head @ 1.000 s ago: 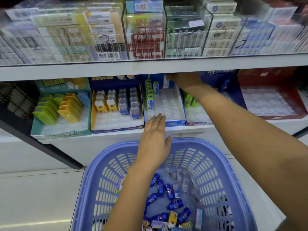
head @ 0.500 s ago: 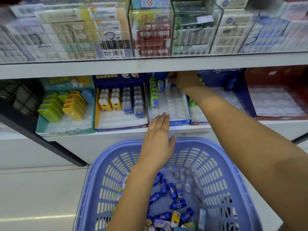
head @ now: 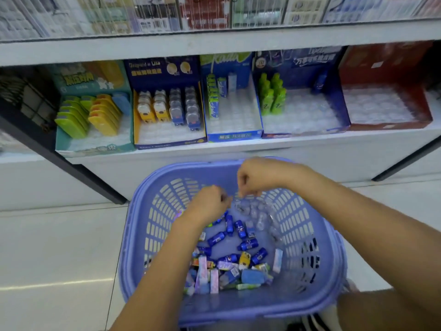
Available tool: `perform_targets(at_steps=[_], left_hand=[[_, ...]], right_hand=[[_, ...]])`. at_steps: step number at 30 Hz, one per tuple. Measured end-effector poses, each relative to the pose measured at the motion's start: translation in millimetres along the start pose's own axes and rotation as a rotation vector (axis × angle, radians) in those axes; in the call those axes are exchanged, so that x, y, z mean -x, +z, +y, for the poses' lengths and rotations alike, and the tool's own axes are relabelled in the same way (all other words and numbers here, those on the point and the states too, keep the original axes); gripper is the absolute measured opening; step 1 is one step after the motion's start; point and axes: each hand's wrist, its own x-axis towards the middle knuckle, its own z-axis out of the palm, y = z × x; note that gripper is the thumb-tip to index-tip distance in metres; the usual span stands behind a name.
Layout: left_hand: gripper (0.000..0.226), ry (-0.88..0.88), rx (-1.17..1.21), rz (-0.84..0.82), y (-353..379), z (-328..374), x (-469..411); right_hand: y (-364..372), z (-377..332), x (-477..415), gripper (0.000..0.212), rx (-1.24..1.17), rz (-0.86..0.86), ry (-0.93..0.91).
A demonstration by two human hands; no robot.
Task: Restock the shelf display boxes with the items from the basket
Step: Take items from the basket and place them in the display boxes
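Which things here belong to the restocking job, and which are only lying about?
Job: purple basket, blue bottles inside it, display boxes on the lower shelf, left hand, right hand at the basket.
Not the job: packs behind glass on the upper shelf, floor tiles.

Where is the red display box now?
In the head view, the red display box stands far right on the lower shelf, beside the dark blue box with green bottles.
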Motion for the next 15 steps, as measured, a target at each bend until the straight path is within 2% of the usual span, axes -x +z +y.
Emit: perform_targets(at_steps=[4, 7, 9, 12, 15], left_hand=[[0.017, -0.073, -0.095, -0.453, 67, -28, 16], [0.044, -0.093, -0.133, -0.623, 98, -43, 20], [0.048, -0.080, -0.161, -0.643, 108, -44, 18], [0.038, -0.069, -0.140, -0.640, 122, -47, 16], [0.030, -0.100, -0.113, -0.619, 134, -55, 18]], right_hand=[[100, 23, -24, 0.025, 0.113, -0.241, 0.095], [151, 38, -39, 0.020, 0.161, -0.263, 0.082], [170, 43, -46, 0.019, 0.152, -0.266, 0.057], [184, 48, -55, 0.005, 0.192, -0.262, 0.027], [192, 50, -62, 0.008, 0.277, -0.260, 0.020]])
